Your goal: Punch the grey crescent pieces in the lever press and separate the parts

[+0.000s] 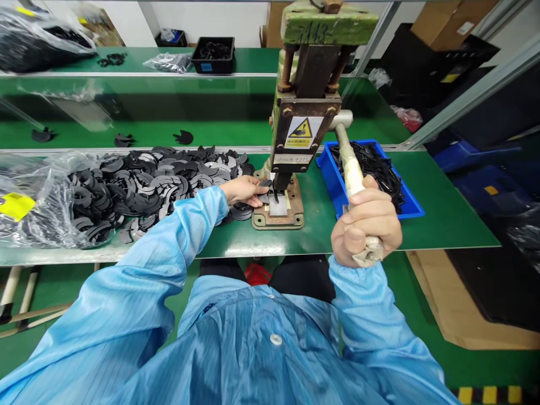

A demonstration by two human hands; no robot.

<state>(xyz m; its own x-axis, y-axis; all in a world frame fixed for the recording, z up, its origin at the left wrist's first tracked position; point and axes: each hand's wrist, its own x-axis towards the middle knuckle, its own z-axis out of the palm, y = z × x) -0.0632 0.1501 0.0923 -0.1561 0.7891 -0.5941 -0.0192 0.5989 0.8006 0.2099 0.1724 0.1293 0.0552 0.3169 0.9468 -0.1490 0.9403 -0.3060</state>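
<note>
My right hand (367, 225) is wrapped round the cloth-covered lever (348, 160) of a green hand press (307, 104). At the press base (296, 216), my left hand (244, 191) pinches a flat black curved part (264, 198), beside the small metal plate (277, 206) under the ram. The ram's lower end is right by the part, and whether they touch is hard to tell. A big heap of similar black curved parts (169, 183) lies to the left of my left hand.
Right of the press stands a blue bin (411, 209) of thin black pieces. A clear plastic bag (46, 219) lies left of the heap. Several loose parts and a black bin (214, 66) are farther back. A metal frame post (472, 93) slants at the right.
</note>
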